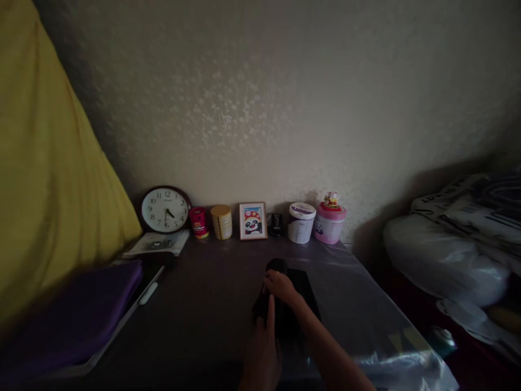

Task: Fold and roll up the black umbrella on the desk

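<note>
A black, soft-looking item (301, 290) lies on the table, with a flat part to the right and a rounded, raised part at its far end. It is too dark to tell what kind of thing it is. My right hand (280, 285) reaches in from the lower right, its fingers bent over the raised part and closed on it. Just nearer to me, my left hand (264, 342) grips the near left side of the same black item, its index finger pointing forward along it. Deep shadow hides the rest of my left fingers.
Along the wall stand a round clock (166, 210), a red tub (199, 222), a yellow-lidded jar (222, 222), a framed panda picture (253, 221), a white tub (301, 223) and a pink tub (329, 224). A purple case (81, 315) lies left. Bags (443, 255) are piled right.
</note>
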A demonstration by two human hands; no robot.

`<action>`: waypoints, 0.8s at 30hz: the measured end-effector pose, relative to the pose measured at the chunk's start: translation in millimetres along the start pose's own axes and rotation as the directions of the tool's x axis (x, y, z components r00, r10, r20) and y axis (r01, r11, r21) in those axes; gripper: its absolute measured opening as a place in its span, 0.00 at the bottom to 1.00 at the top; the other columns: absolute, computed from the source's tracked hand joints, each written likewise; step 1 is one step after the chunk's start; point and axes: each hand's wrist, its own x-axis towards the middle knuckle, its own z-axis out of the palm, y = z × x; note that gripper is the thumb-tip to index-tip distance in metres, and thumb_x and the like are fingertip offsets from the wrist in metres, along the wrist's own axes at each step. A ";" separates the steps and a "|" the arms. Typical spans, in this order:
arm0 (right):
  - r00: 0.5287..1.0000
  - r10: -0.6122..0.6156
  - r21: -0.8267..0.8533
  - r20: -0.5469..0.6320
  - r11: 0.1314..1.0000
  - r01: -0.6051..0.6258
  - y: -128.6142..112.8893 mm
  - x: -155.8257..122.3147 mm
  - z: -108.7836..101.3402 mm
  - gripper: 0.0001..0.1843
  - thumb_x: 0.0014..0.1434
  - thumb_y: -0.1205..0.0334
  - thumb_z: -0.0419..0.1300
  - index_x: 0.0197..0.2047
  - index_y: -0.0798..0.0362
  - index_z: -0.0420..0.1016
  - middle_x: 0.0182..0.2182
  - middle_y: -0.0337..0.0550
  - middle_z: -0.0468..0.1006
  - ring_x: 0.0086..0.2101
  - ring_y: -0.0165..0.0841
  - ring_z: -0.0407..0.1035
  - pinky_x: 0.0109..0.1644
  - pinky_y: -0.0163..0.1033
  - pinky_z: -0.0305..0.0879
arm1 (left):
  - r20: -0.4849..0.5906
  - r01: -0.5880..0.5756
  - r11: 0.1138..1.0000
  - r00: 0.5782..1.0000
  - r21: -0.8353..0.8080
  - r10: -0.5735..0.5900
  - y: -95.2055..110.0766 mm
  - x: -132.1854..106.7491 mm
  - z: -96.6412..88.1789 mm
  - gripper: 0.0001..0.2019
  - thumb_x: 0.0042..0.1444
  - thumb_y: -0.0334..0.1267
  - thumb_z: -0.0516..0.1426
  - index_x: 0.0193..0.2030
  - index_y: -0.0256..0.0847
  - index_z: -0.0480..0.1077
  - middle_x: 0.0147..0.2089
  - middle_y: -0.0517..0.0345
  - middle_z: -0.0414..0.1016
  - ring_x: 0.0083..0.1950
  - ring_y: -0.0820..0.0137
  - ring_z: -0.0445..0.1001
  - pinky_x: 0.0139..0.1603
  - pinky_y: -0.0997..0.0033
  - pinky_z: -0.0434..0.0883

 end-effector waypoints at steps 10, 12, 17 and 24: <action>0.883 -0.406 0.118 -0.236 0.890 0.441 6.5 -57.5 -7.5 0.15 0.62 0.61 0.46 0.38 0.50 0.74 0.35 0.41 0.78 0.39 0.30 0.69 0.45 0.35 0.61 | 0.045 -0.005 0.988 0.999 0.157 -0.002 -4.3 3.2 4.1 0.33 0.51 0.23 0.44 0.65 0.31 0.37 0.56 0.42 0.61 0.48 0.67 0.68 0.49 0.72 0.63; 0.850 -0.457 0.102 -0.263 0.862 0.496 13.4 -64.1 -3.1 0.15 0.62 0.61 0.46 0.39 0.51 0.74 0.37 0.42 0.78 0.43 0.32 0.67 0.50 0.38 0.60 | 0.044 -0.007 0.986 0.999 0.164 0.000 -6.2 4.4 6.4 0.33 0.51 0.23 0.43 0.65 0.31 0.37 0.56 0.42 0.61 0.47 0.68 0.69 0.49 0.72 0.63; 0.871 -0.421 0.067 -0.253 0.891 0.450 29.6 -45.2 6.7 0.15 0.62 0.61 0.46 0.44 0.48 0.73 0.45 0.41 0.75 0.54 0.35 0.60 0.60 0.47 0.48 | 0.039 0.019 0.982 0.999 0.189 -0.026 -8.5 7.1 10.9 0.34 0.51 0.24 0.44 0.66 0.33 0.35 0.59 0.43 0.59 0.47 0.69 0.69 0.49 0.72 0.63; 0.927 -0.295 0.008 -0.233 0.952 0.305 48.7 11.3 6.4 0.17 0.63 0.63 0.44 0.45 0.48 0.73 0.48 0.41 0.74 0.55 0.34 0.57 0.60 0.49 0.44 | 0.069 0.063 0.981 0.995 0.185 -0.077 -6.2 7.5 7.9 0.36 0.51 0.24 0.45 0.65 0.34 0.33 0.59 0.44 0.59 0.47 0.69 0.69 0.47 0.74 0.63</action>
